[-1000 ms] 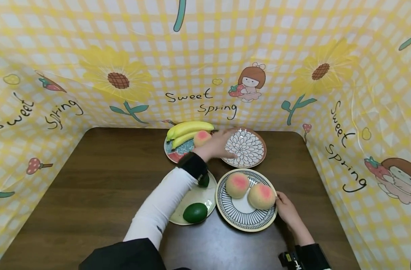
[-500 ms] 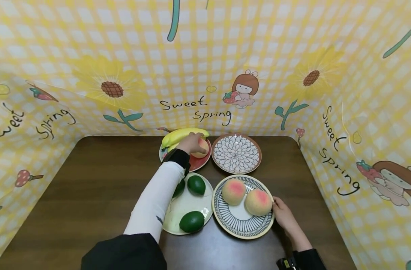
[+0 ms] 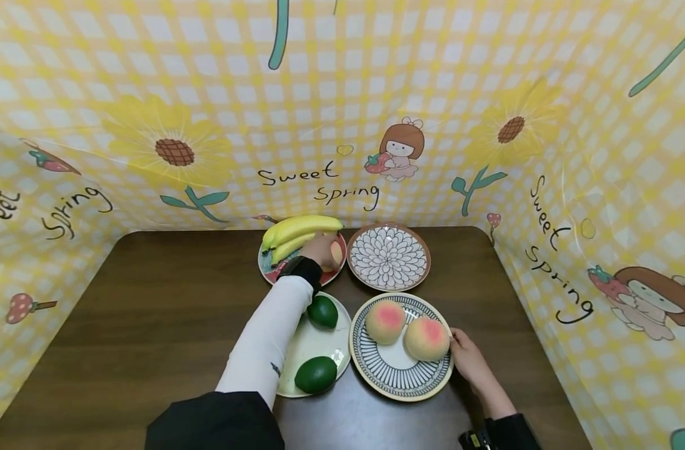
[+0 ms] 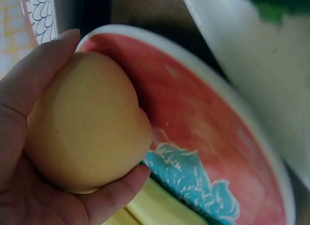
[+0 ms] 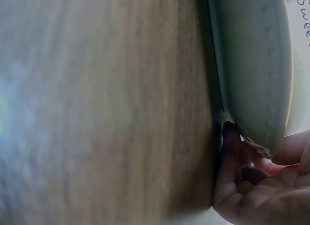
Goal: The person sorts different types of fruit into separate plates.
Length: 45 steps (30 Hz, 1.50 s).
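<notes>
My left hand [image 3: 319, 250] grips a peach [image 4: 89, 123] over the red and teal plate [image 4: 193, 99] at the back left, thumb on one side and fingers on the other. Beside it on that plate lie yellow bananas [image 3: 297, 232]. My right hand [image 3: 470, 357] pinches the right rim of the black-and-white striped plate [image 3: 401, 389]; in the right wrist view its fingers [image 5: 230, 157] reach under the rim with the thumb on top. Two peaches sit on this plate, one peach [image 3: 385, 322] at the left and another peach [image 3: 427, 339] at the right.
A pale green plate [image 3: 297, 375] stands left of the striped one, holding a green avocado-like fruit [image 3: 316, 374] in front and a similar fruit [image 3: 322, 312] behind, partly under my left forearm. A brown-rimmed flower-patterned plate [image 3: 389, 257] stands behind. Checked cloth [image 3: 342, 94] walls enclose the table [image 3: 179, 312].
My left hand has gone from above the gap between the back plates leftward onto the peach beside the bananas and taken hold of it. The right hand stays at the striped plate's rim.
</notes>
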Each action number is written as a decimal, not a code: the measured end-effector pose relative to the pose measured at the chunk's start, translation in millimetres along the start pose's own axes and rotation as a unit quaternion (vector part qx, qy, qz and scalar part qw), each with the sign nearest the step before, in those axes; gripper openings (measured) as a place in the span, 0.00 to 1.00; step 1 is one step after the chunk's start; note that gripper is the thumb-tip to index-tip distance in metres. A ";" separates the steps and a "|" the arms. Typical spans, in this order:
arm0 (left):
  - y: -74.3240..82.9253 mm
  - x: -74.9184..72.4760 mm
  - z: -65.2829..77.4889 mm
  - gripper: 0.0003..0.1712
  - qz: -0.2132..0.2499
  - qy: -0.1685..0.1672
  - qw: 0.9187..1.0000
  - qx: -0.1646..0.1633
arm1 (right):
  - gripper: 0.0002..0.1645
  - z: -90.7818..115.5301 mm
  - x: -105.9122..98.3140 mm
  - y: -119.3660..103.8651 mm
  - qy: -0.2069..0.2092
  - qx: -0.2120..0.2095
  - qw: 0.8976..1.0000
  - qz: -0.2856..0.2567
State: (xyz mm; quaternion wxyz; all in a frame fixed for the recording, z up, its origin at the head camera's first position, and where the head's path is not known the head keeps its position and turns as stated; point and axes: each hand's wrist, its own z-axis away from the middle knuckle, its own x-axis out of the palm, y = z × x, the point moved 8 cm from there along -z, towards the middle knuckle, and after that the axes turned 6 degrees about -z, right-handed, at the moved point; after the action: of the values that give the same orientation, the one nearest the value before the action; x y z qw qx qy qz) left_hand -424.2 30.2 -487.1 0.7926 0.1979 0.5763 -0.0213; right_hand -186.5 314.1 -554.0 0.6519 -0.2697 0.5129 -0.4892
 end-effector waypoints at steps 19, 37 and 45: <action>38.0 -39.6 39.9 0.42 0.049 0.071 0.992 0.088 | 0.27 -0.9 -0.4 2.3 -0.008 0.001 1.000 -0.002; 145.8 24.8 165.7 0.38 0.008 0.064 0.964 0.256 | 0.28 -3.5 -3.5 1.9 -0.025 0.008 1.000 -0.003; 169.3 81.2 187.9 0.38 -0.066 0.036 0.965 0.251 | 0.30 -3.5 -3.0 -0.8 -0.033 0.009 0.999 0.001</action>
State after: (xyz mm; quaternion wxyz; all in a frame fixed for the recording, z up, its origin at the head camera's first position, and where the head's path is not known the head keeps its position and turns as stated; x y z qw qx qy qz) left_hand -182.6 138.3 -464.7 0.6929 0.3529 0.5926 -0.2105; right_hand -190.0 317.1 -553.2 0.6712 -0.2792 0.4873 -0.4838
